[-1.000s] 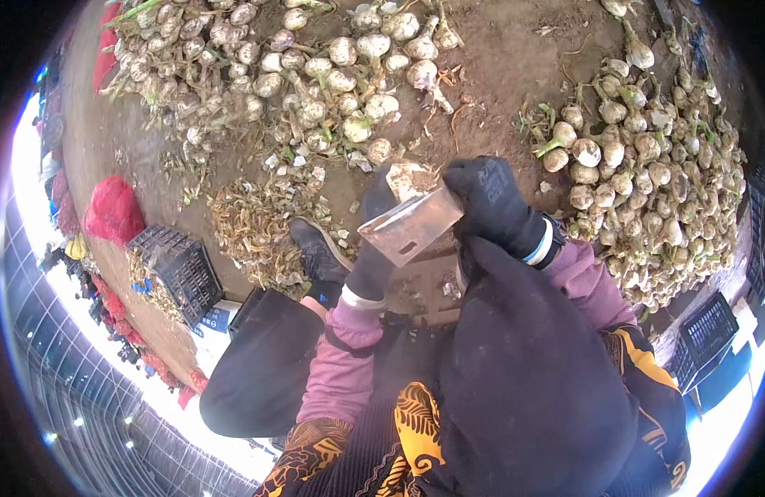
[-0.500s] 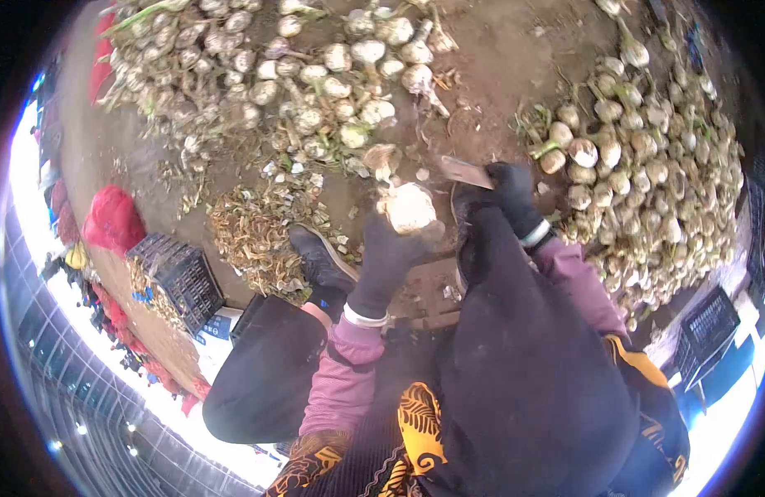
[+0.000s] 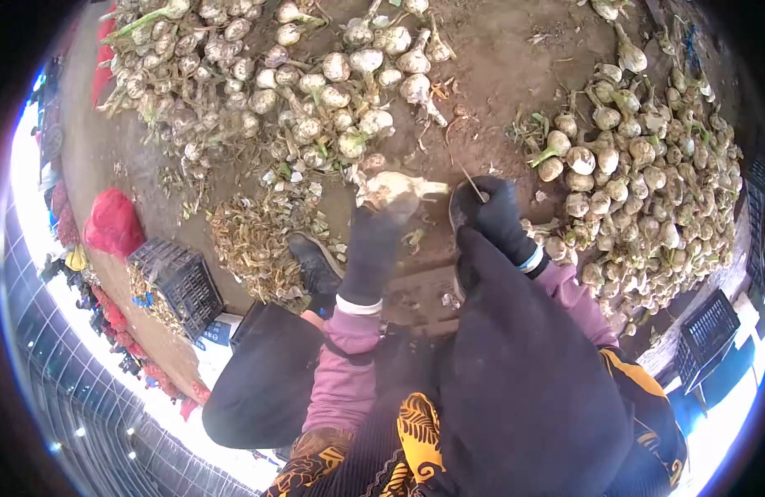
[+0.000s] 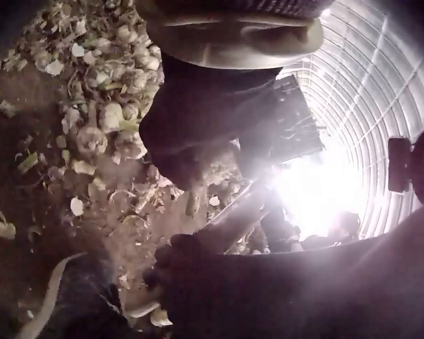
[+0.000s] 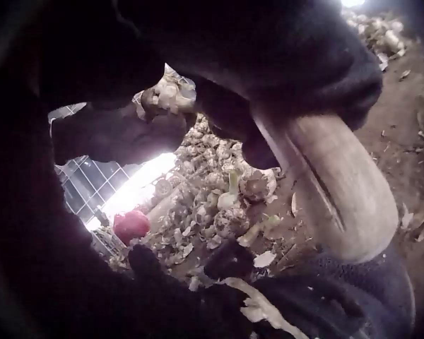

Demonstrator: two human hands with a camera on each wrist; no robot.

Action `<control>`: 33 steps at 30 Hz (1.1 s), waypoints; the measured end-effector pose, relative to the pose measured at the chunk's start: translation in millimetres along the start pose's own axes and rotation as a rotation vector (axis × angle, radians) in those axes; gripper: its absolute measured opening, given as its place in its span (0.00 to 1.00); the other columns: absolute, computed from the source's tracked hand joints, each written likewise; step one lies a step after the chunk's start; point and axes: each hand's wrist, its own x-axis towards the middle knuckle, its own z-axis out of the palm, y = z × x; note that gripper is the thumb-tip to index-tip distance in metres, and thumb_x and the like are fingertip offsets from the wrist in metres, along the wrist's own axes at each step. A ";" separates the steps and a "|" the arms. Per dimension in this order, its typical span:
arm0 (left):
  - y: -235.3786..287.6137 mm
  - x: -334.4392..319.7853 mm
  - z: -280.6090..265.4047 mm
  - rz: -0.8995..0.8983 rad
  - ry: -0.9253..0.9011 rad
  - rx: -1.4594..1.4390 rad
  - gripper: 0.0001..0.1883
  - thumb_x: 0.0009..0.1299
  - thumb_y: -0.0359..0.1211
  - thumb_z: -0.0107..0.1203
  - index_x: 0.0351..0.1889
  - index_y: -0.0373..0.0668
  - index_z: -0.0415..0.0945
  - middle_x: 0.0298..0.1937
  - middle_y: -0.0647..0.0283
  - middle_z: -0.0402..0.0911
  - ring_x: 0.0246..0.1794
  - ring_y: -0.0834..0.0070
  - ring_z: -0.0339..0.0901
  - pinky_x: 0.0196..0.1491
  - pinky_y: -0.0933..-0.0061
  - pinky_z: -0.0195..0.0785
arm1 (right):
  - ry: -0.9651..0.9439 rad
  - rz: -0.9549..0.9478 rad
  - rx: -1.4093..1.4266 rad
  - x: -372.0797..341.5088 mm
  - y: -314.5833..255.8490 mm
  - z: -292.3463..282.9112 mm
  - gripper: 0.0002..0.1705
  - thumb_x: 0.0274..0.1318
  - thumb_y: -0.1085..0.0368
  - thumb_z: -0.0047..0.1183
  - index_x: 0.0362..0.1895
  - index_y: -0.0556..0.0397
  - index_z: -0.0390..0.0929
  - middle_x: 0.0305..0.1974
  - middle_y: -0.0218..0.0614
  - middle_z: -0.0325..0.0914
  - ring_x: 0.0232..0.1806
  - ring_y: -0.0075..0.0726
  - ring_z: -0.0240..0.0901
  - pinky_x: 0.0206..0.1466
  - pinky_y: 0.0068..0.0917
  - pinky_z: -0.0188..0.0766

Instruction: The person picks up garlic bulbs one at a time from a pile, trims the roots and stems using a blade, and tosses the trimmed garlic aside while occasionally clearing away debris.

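Presently, left hand point(image 3: 376, 248): gloved; I find its fingers gripping a bulb point(image 3: 389, 189).
Bulb: in that hand, its stem point(image 3: 434, 188) pointing toward the right hand point(image 3: 500, 217).
Right hand: gloved, fingers wrapped round the wooden handle point(image 5: 336, 187) of a knife point(image 3: 472, 182), per my wrist feed.
Knife: nearly edge-on in my head view, near the stem, apart from it.
Garlic: one pile point(image 3: 337, 66) ahead on the left, another pile point(image 3: 647, 178) on the right.
Peelings point(image 3: 254, 248): heaped beside the left shoe point(image 3: 316, 263).
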 end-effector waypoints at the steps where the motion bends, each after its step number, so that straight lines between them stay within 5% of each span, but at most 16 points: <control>1: -2.8 1.3 2.5 0.054 -0.003 -0.079 0.18 0.73 0.22 0.45 0.60 0.37 0.72 0.56 0.57 0.79 0.59 0.69 0.75 0.63 0.68 0.68 | -0.005 0.038 0.034 0.0 -4.9 -1.3 0.12 0.54 0.63 0.57 0.33 0.61 0.82 0.25 0.44 0.81 0.27 0.31 0.76 0.33 0.33 0.71; 2: -6.1 5.2 4.5 -0.043 -0.002 -0.465 0.17 0.73 0.22 0.46 0.59 0.36 0.73 0.56 0.58 0.79 0.59 0.69 0.75 0.63 0.68 0.69 | -0.006 0.074 0.067 0.0 -10.3 -3.9 0.12 0.55 0.63 0.56 0.33 0.61 0.82 0.24 0.43 0.81 0.27 0.30 0.75 0.33 0.33 0.71; 5: -0.3 11.7 33.6 -0.083 0.215 -0.381 0.12 0.70 0.26 0.50 0.51 0.33 0.75 0.54 0.58 0.79 0.56 0.67 0.76 0.62 0.67 0.69 | -0.031 0.142 0.157 2.3 -31.2 -11.8 0.11 0.55 0.63 0.55 0.32 0.60 0.81 0.23 0.39 0.80 0.25 0.28 0.74 0.32 0.32 0.70; 7: 8.9 19.4 50.3 -0.186 0.326 -0.771 0.07 0.67 0.28 0.55 0.37 0.32 0.79 0.48 0.55 0.81 0.54 0.62 0.77 0.66 0.59 0.65 | -0.049 0.115 0.203 6.3 -46.8 -15.2 0.11 0.54 0.62 0.56 0.31 0.60 0.81 0.22 0.37 0.80 0.24 0.28 0.73 0.30 0.31 0.70; 9: 10.6 13.3 56.7 -0.231 0.255 0.364 0.07 0.66 0.28 0.55 0.38 0.34 0.79 0.50 0.55 0.80 0.56 0.63 0.75 0.67 0.59 0.64 | -0.050 0.027 0.232 10.0 -59.3 -19.5 0.12 0.53 0.62 0.57 0.30 0.60 0.80 0.21 0.36 0.79 0.23 0.27 0.72 0.29 0.30 0.69; 11: 16.4 14.4 59.0 -0.217 0.275 0.468 0.08 0.67 0.29 0.56 0.41 0.34 0.78 0.51 0.55 0.79 0.58 0.63 0.74 0.68 0.60 0.63 | -0.253 0.188 0.120 9.9 1.8 -7.3 0.14 0.52 0.60 0.59 0.33 0.60 0.82 0.26 0.45 0.81 0.29 0.34 0.78 0.34 0.33 0.73; 12: 21.2 18.1 58.9 -0.199 0.341 0.004 0.10 0.68 0.31 0.57 0.43 0.35 0.78 0.51 0.55 0.79 0.58 0.63 0.73 0.68 0.61 0.62 | -0.358 0.261 0.062 14.3 24.4 -4.2 0.15 0.52 0.59 0.60 0.35 0.60 0.83 0.29 0.50 0.82 0.32 0.37 0.81 0.37 0.35 0.75; 14: 25.2 24.1 58.9 -0.071 0.231 -0.046 0.15 0.68 0.34 0.58 0.49 0.35 0.74 0.52 0.54 0.77 0.60 0.61 0.71 0.67 0.62 0.62 | -0.283 0.385 0.129 10.0 10.2 -19.4 0.18 0.54 0.55 0.59 0.34 0.62 0.83 0.29 0.50 0.82 0.33 0.37 0.81 0.37 0.34 0.74; 16: 25.4 27.5 62.8 0.116 -0.127 0.770 0.24 0.66 0.37 0.61 0.56 0.35 0.69 0.55 0.52 0.75 0.60 0.57 0.69 0.66 0.61 0.61 | -0.292 0.455 0.041 1.5 9.5 -23.0 0.24 0.58 0.51 0.57 0.41 0.64 0.81 0.37 0.54 0.82 0.39 0.39 0.81 0.43 0.34 0.76; 18: 44.5 46.4 98.5 0.246 -0.259 0.727 0.31 0.64 0.40 0.64 0.60 0.34 0.65 0.56 0.51 0.73 0.60 0.57 0.68 0.64 0.59 0.61 | -0.209 0.438 0.082 5.7 24.5 -21.1 0.22 0.57 0.54 0.58 0.40 0.65 0.81 0.35 0.51 0.83 0.36 0.38 0.80 0.41 0.34 0.75; 21: 65.0 73.0 125.3 0.050 -0.403 0.788 0.38 0.59 0.43 0.66 0.64 0.37 0.63 0.51 0.53 0.74 0.53 0.60 0.70 0.60 0.60 0.60 | -0.103 0.422 0.147 -1.3 54.7 -15.8 0.19 0.54 0.58 0.60 0.38 0.65 0.81 0.33 0.48 0.83 0.32 0.36 0.79 0.36 0.34 0.75; 23: 50.5 106.1 94.3 -0.147 -0.090 0.437 0.34 0.62 0.42 0.61 0.66 0.44 0.64 0.53 0.54 0.74 0.51 0.55 0.72 0.61 0.58 0.60 | 0.002 0.386 0.220 3.6 43.1 -23.4 0.16 0.52 0.61 0.61 0.32 0.65 0.81 0.26 0.43 0.82 0.27 0.32 0.77 0.31 0.34 0.72; 25: 12.9 132.2 24.5 -0.054 -0.069 1.413 0.31 0.63 0.41 0.58 0.66 0.52 0.66 0.57 0.59 0.75 0.56 0.54 0.70 0.62 0.55 0.60 | 0.039 0.404 0.268 5.8 30.9 -29.4 0.13 0.52 0.63 0.59 0.27 0.62 0.80 0.21 0.36 0.78 0.23 0.28 0.73 0.26 0.31 0.67; 27: -29.1 133.8 -29.6 0.160 0.066 1.917 0.32 0.60 0.41 0.61 0.64 0.54 0.68 0.59 0.63 0.75 0.60 0.59 0.68 0.62 0.53 0.59 | -0.006 0.498 0.262 4.5 55.8 -24.5 0.09 0.54 0.65 0.55 0.25 0.57 0.78 0.20 0.29 0.74 0.23 0.23 0.69 0.23 0.25 0.63; 31: -27.0 144.2 -53.1 0.150 -0.119 1.863 0.23 0.65 0.41 0.55 0.59 0.52 0.72 0.55 0.62 0.76 0.62 0.59 0.66 0.59 0.51 0.60 | 0.130 0.438 0.039 4.9 6.9 -28.9 0.11 0.54 0.62 0.56 0.27 0.59 0.78 0.19 0.28 0.73 0.19 0.22 0.67 0.24 0.26 0.63; 33: -12.4 149.2 -48.7 0.191 -0.127 1.795 0.24 0.63 0.44 0.56 0.58 0.52 0.73 0.54 0.62 0.77 0.60 0.59 0.68 0.61 0.50 0.58 | 0.038 0.429 0.191 1.2 44.1 -18.7 0.12 0.54 0.62 0.57 0.27 0.59 0.79 0.20 0.31 0.74 0.21 0.24 0.69 0.25 0.28 0.65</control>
